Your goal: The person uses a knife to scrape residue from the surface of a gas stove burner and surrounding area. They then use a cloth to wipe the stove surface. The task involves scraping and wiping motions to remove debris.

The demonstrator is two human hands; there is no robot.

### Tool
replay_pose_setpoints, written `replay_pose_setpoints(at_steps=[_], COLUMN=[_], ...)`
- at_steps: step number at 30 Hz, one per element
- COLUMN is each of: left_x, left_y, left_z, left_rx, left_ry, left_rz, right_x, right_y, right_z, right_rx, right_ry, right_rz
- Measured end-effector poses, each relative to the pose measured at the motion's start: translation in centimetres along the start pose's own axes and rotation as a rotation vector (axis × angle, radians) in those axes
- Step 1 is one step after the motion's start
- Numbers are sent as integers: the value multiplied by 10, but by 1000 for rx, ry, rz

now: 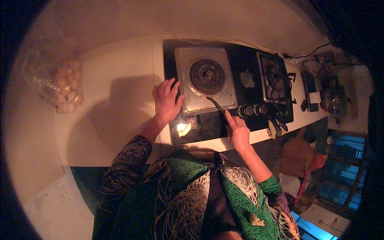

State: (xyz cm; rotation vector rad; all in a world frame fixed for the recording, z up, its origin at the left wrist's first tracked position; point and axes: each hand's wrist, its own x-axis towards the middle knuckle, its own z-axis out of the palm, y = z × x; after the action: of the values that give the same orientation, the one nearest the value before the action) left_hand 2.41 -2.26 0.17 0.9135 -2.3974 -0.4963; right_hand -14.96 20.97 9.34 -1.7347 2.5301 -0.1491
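Observation:
A gas cooktop with a black glass top lies before me, its left burner set in a square steel drip plate with brown stains. My left hand rests at the cooktop's left edge beside this plate, palm down, fingers somewhat apart, holding nothing. A narrow dark tool, knife-like, is gripped in my right hand, the index finger stretched along it. Its far end meets the steel plate just below the burner. My right fist hides the tool's handle.
Two control knobs sit right of my hand. Dark pan supports and a yellowish sponge-like item lie by the right burner. A plastic bag of round, egg-like items stands on the counter at left.

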Motion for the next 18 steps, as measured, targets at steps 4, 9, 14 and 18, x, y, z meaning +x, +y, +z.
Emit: replay_pose_setpoints(at_steps=[4,9,14,18], left_x=[1,1,2,2], left_y=[2,2,4,0], left_z=[0,-2,-3,1], left_rx=[17,22,38,12], left_ry=[-8,-10,-25,-15], left_rz=[-10,-10,-29,-7], right_x=[-4,0,12,2], right_y=[-2,-7,-15,-6], right_z=[8,18,32,25], right_rx=[-168,-286,-221,-258], right_ry=[-1,30,1,35], right_rz=[-88,-117,5,-102])
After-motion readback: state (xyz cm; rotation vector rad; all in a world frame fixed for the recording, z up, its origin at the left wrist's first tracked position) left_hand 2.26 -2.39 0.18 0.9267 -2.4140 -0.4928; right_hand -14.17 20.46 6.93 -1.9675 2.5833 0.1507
